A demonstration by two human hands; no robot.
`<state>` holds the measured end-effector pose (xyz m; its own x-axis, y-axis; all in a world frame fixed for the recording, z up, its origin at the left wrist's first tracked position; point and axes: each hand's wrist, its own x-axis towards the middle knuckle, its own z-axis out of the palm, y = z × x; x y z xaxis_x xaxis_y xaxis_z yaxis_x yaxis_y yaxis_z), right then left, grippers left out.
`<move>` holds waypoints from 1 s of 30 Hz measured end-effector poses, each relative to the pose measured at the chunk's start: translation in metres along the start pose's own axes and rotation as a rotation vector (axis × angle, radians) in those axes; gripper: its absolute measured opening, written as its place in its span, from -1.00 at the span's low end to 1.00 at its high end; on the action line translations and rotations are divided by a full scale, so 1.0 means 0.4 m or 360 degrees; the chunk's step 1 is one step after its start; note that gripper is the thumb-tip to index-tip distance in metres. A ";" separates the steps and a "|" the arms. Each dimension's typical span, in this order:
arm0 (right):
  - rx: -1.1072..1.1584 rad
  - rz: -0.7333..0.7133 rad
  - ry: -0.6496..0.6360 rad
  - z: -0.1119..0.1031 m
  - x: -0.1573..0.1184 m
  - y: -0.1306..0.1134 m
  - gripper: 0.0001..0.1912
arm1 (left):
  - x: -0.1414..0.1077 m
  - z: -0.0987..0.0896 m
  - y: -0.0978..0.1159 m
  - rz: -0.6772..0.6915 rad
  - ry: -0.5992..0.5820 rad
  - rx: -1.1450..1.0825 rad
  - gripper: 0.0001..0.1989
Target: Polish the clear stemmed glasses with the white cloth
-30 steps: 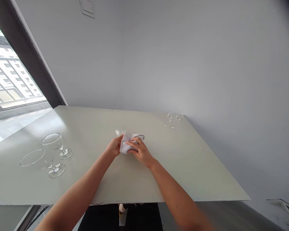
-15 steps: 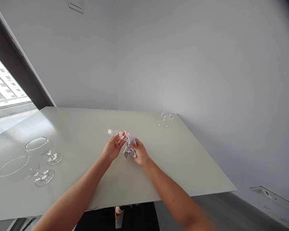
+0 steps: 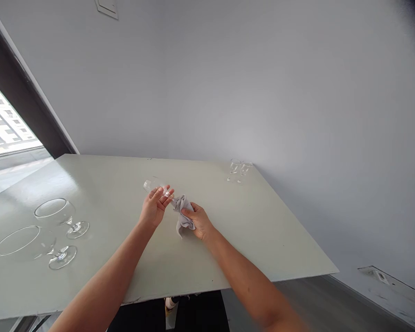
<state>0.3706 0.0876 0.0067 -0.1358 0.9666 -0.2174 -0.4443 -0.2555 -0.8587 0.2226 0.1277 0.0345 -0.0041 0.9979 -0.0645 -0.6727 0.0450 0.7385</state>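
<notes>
Tilted above the middle of the table is a clear stemmed glass [image 3: 151, 184], its bowl toward the left. My left hand [image 3: 154, 207] holds it around the bowl's lower part, palm up, with the fingers loosely curled. A crumpled light grey cloth [image 3: 184, 214] is bunched in my right hand [image 3: 199, 220], closed on it. The cloth covers the foot end of the glass, so the foot is hidden. Where the stem enters the cloth, glass and cloth touch.
Two large stemmed glasses, a nearer glass [image 3: 62, 257] and a farther glass [image 3: 78, 229], are at the table's left. Two small stemmed glasses [image 3: 234, 167] stand at the far right corner by the wall [image 3: 283, 110]. The pale table [image 3: 249, 240] ends at a near edge before my legs.
My left hand and the glass have shifted left and slightly up. The cloth in my right hand has moved a little away from my left hand, showing more of the gap between the hands.
</notes>
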 end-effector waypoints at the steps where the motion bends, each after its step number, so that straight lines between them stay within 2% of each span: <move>1: -0.0105 -0.0005 0.0034 -0.003 0.000 0.001 -0.61 | 0.004 -0.003 0.007 0.0038 0.0023 -0.0008 -0.81; 4: -0.0618 -0.0100 -0.0006 -0.009 -0.010 -0.003 -0.67 | 0.012 -0.011 0.027 0.0160 0.0116 -0.0041 -0.79; 8: -0.1428 -0.0564 -0.0236 -0.005 -0.041 -0.016 -0.68 | 0.010 -0.012 0.045 0.0307 0.0179 -0.0023 -0.72; 10: -0.1739 -0.0722 -0.0244 -0.007 -0.051 -0.023 -0.65 | 0.005 -0.009 0.047 0.0355 0.0174 0.0018 -0.68; 12: -0.2020 -0.0859 -0.0143 -0.014 -0.050 -0.027 -0.65 | 0.001 -0.006 0.043 0.0392 0.0157 0.0069 -0.64; 14: -0.2228 -0.1083 0.0075 -0.024 -0.042 -0.031 -0.67 | -0.005 -0.001 0.035 0.0427 0.0127 0.0133 -0.60; 17: -0.2292 -0.1417 0.0449 -0.028 -0.030 -0.039 -0.73 | -0.021 0.011 0.012 0.0488 0.0071 0.0290 -0.52; 19: -0.2293 -0.1508 0.0505 -0.019 -0.027 -0.043 -0.71 | -0.039 0.024 -0.006 0.0516 0.0010 0.0415 -0.47; 23: -0.2425 -0.1390 0.0282 0.017 -0.016 -0.048 -0.77 | -0.077 0.051 -0.032 0.0470 -0.0112 0.0542 -0.45; 25: -0.2363 -0.1301 0.0214 0.027 0.002 -0.050 -0.83 | -0.083 0.057 -0.039 0.0426 -0.0122 0.0538 -0.44; 28: -0.2272 -0.1095 0.0135 0.015 0.047 -0.063 -0.84 | -0.076 0.050 -0.057 0.0358 -0.0185 0.0620 -0.32; 30: -0.2335 -0.0857 0.0229 -0.015 0.087 -0.081 -0.85 | -0.068 0.036 -0.080 0.0322 -0.0205 0.0877 -0.23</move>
<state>0.3858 0.1295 0.0242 -0.1304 0.9499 0.2842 0.8163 0.2655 -0.5129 0.2548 0.0999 0.0222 0.0206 0.9852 0.1701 -0.1850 -0.1635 0.9690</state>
